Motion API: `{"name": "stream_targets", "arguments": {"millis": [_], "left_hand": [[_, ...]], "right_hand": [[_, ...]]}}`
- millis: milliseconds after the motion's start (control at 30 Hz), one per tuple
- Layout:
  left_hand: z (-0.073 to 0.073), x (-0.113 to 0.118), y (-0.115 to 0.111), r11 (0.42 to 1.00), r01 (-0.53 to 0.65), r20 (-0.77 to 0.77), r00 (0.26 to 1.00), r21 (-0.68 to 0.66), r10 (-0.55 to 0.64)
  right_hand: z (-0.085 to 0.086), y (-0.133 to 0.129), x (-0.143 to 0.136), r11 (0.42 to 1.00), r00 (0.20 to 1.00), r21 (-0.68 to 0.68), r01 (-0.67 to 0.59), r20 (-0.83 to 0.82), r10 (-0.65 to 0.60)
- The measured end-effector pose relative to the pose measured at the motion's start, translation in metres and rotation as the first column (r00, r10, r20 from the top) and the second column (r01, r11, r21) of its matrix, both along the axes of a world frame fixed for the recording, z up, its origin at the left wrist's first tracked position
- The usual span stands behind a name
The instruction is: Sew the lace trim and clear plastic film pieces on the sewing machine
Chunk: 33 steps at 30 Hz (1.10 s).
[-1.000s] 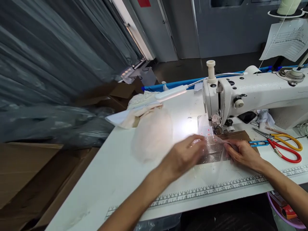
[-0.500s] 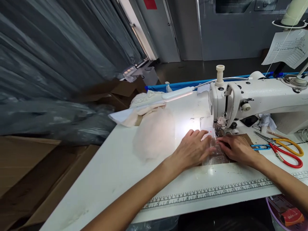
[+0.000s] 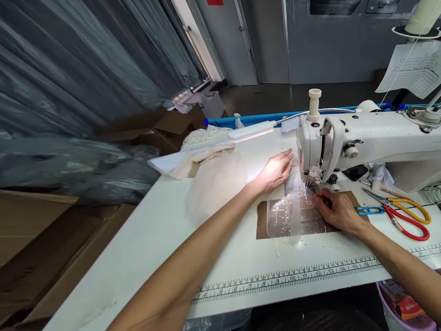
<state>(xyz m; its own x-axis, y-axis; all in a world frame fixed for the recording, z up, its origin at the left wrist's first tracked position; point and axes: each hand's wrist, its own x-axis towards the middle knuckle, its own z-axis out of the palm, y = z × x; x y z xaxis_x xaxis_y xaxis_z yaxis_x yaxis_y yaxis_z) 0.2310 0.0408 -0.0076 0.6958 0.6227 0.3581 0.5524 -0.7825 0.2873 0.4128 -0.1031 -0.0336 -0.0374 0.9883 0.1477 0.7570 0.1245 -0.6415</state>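
Observation:
My left hand [image 3: 277, 169] lies with its fingers stretched out on the lit table, just left of the sewing machine [image 3: 315, 147] head. Whether a scrap lies beneath those fingers, I cannot tell. My right hand [image 3: 337, 210] sits right of the needle area, with thumb and index finger pinched at the edge of a see-through sheet [image 3: 282, 218]. Small red marks and white thread bits show on this sheet. Under it is a brown board [image 3: 262, 225] on the table. Pale sheer fabric [image 3: 217, 184] spreads out left of my left forearm.
Scissors [image 3: 409, 214] with red and yellow handles and a blue thread snipper [image 3: 370, 210] lie to the right. A lamp [image 3: 251, 132] shines over the table [image 3: 148, 257]. A ruler strip [image 3: 292, 279] runs along the front edge. Cardboard boxes [image 3: 69, 248] stand at left.
My left hand has moved off the see-through sheet, away from me to beside the machine head, uncovering the sheet and board. My right hand stays near the needle.

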Motion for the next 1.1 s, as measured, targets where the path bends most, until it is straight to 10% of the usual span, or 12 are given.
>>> {"name": "stream_targets", "arguments": {"millis": [133, 300, 467, 700, 867, 1100], "left_hand": [[-0.001, -0.011, -0.05, 0.974, -0.097, 0.087, 0.993, 0.203, 0.081], [-0.013, -0.02, -0.096, 0.958, 0.141, -0.079, 0.989, 0.248, -0.125], [-0.027, -0.02, -0.083, 0.962, 0.222, -0.146, 0.969, 0.156, -0.2], [-0.03, -0.02, -0.086, 0.923, 0.077, 0.185, 0.97, 0.377, -0.156], [-0.027, -0.021, -0.093, 0.937, 0.261, 0.133, 0.946, 0.234, -0.296], [-0.034, -0.022, -0.085, 0.921, 0.325, 0.162, 0.918, 0.214, -0.362]], "right_hand": [[0.003, -0.002, -0.002, 1.0, 1.0, -0.001, -0.017, -0.012, 0.017], [0.005, -0.006, -0.006, 1.0, 1.0, 0.009, -0.021, -0.001, 0.021], [-0.004, -0.01, -0.005, 0.989, 0.999, 0.14, -0.039, -0.012, 0.041], [-0.011, -0.014, -0.013, 0.95, 0.984, 0.26, -0.171, 0.002, 0.176], [-0.007, -0.015, -0.012, 0.94, 0.963, 0.211, -0.268, 0.031, 0.268], [-0.001, -0.007, 0.009, 0.992, 0.984, 0.109, 0.066, -0.171, -0.046]]}}
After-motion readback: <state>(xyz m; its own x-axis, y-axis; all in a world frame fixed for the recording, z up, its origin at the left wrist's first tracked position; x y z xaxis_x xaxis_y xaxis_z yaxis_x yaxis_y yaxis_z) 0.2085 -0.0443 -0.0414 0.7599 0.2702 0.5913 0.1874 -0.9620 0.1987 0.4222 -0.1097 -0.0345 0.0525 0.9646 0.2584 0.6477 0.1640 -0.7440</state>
